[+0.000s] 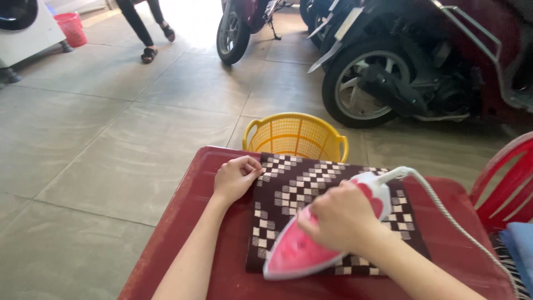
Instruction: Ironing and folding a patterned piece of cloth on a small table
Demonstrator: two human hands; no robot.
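You get bright daylight from top of view; glare washes out floor (194, 22) there. Soft shadow under scooters (422, 72). Your right hand (338, 216) slightly motion-blurred; edges bend mildly.
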